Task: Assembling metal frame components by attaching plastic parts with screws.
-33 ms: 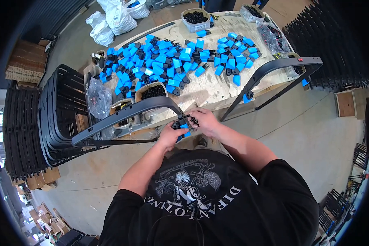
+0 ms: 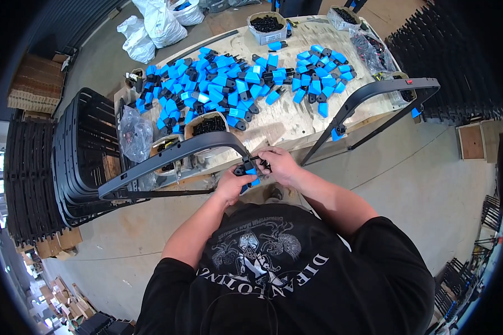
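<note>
A dark grey curved frame [image 2: 173, 153] lies across the near edge of the plywood table [image 2: 288, 125]. At its bent end sits a blue and black plastic fitting [image 2: 250, 173]. My left hand [image 2: 232, 187] grips that fitting and the frame end from below. My right hand [image 2: 279, 164] pinches a small black piece [image 2: 262, 161] against the same end. A second grey frame [image 2: 388, 88] leans at the table's right side, with a blue fitting [image 2: 336, 134] on its leg.
Several loose blue and black fittings [image 2: 235, 84] cover the table, with tubs of black screws [image 2: 266, 25] among them. Stacks of black panels [image 2: 78, 151] stand at left, more black racks [image 2: 458, 61] at right. White bags [image 2: 156, 25] and cardboard [image 2: 36, 84] lie beyond.
</note>
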`<state>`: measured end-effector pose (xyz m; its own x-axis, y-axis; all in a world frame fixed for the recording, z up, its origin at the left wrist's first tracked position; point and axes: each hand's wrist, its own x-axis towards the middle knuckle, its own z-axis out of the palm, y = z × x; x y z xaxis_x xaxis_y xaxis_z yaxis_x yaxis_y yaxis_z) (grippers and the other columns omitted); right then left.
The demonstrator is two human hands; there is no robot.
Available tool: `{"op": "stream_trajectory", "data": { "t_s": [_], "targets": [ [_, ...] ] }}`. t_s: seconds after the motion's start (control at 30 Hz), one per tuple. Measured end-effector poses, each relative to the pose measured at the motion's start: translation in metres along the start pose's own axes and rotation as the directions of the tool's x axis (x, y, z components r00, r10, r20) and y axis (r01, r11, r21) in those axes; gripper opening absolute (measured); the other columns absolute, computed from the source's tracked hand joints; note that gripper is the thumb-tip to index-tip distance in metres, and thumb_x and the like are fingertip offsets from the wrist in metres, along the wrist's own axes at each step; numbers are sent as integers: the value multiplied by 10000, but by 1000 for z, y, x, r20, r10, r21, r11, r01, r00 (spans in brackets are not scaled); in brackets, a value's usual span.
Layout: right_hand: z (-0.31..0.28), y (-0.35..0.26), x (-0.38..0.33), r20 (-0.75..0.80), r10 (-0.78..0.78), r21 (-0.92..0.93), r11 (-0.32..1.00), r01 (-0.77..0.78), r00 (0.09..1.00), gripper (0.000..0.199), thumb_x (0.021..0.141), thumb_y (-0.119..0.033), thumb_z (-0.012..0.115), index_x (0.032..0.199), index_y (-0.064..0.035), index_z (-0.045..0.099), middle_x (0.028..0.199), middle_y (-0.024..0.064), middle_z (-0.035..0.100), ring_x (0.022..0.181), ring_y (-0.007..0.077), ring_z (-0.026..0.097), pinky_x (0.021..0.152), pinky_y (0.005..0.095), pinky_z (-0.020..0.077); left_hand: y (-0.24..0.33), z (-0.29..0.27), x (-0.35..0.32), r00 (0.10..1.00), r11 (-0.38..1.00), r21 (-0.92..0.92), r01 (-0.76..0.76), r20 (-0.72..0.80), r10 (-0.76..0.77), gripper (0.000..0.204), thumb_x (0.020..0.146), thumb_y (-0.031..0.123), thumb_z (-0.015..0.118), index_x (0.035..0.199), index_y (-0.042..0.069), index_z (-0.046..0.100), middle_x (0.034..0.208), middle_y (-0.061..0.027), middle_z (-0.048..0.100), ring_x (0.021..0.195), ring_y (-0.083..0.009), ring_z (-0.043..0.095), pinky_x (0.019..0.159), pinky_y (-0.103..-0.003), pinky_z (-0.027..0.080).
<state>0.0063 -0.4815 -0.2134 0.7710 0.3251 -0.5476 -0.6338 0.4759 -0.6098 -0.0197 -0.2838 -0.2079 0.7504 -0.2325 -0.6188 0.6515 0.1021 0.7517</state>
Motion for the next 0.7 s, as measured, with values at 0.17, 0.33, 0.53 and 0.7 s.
{"op": "stream_trajectory", "data": {
  "t_s": [0.17,0.33,0.53,0.7],
  "targets": [
    [-1,-1,7,38,61,68,996,-63,997,191,989,-124,566,1086,17,651,830,70,603,687,155,547,544,276,392,-3,-5,4,999,996,-86,-10,30,13,347,806,42,800,1120,7,655,975,-59,714,834,-157,665,748,-309,537],
    [-8,-1,10,126,121,142,980,-139,985,190,985,-135,590,1085,15,651,824,67,600,683,153,530,546,281,386,-4,-6,3,999,996,-80,37,30,-34,378,830,45,790,1162,17,610,1001,-69,692,829,-168,650,724,-329,538],
    [5,-4,12,98,148,156,974,-162,984,207,1003,-217,616,1052,-16,614,725,29,537,614,119,471,506,256,333,-7,-10,4,1000,994,-109,-26,-19,24,327,811,65,814,1089,15,650,947,-63,704,779,-154,646,681,-303,528],
    [-7,-4,17,108,329,-24,944,-328,938,273,1015,-324,613,887,-98,530,593,-37,405,466,90,331,449,269,245,-5,-7,0,999,998,-66,5,-32,-7,331,814,86,818,1091,17,650,944,-60,700,763,-150,640,663,-300,527]
  ]
}}
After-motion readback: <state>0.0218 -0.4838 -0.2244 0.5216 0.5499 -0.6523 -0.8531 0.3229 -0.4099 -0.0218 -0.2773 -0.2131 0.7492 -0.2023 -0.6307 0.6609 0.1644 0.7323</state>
